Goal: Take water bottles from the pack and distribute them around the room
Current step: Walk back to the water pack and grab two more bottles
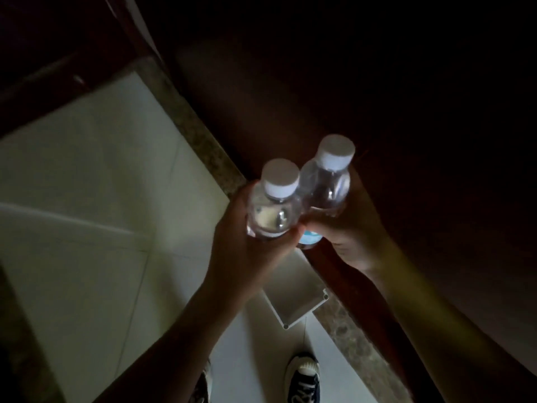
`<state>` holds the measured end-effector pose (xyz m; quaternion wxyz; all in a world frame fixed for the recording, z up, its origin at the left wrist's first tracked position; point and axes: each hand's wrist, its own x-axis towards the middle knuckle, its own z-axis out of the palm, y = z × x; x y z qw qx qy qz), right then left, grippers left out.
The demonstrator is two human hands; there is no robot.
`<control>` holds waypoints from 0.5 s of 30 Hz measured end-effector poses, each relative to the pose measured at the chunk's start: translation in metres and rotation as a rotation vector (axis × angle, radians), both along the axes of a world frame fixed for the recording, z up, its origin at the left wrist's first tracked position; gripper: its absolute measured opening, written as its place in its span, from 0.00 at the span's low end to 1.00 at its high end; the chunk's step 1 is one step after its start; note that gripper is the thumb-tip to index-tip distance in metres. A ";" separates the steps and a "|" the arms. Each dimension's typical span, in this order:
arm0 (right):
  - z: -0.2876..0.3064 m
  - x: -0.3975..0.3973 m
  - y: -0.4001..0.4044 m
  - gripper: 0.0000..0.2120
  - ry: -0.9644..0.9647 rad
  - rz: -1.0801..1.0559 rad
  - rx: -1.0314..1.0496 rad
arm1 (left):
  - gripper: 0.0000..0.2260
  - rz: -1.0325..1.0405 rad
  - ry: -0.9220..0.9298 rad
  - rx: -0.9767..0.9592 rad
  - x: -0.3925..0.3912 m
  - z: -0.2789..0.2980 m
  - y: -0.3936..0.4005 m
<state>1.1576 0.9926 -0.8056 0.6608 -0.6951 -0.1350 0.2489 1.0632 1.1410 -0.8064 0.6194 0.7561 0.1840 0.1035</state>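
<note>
I grip one clear water bottle [271,212] in my left hand [247,251], fingers wrapped round its body, white cap up. My right hand [353,231] is closed round a second water bottle [324,187], just right of the first and touching it, with a blue label showing low down. Both are held over the edge of a dark wooden surface [377,97]. Below, pale floor tiles [96,184], a white tray [293,298] and my dark sneaker [303,379].

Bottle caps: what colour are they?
Both caps are white, seen from above in the head view.
</note>
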 end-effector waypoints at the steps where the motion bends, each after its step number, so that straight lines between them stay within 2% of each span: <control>1: 0.035 0.005 0.010 0.26 -0.019 0.022 0.049 | 0.28 0.011 -0.026 0.009 0.004 0.036 0.007; 3: 0.107 0.009 0.027 0.23 -0.078 0.066 0.116 | 0.26 0.022 -0.082 0.017 0.007 0.108 0.020; 8: 0.292 0.001 0.047 0.22 -0.189 0.081 0.270 | 0.26 0.011 -0.243 -0.108 0.001 0.287 0.035; 11: 0.394 -0.018 0.047 0.22 -0.245 0.095 0.365 | 0.29 0.017 -0.318 -0.160 -0.012 0.382 0.033; 15: 0.509 -0.048 0.033 0.28 -0.299 0.000 0.305 | 0.28 0.024 -0.414 -0.164 -0.030 0.490 0.019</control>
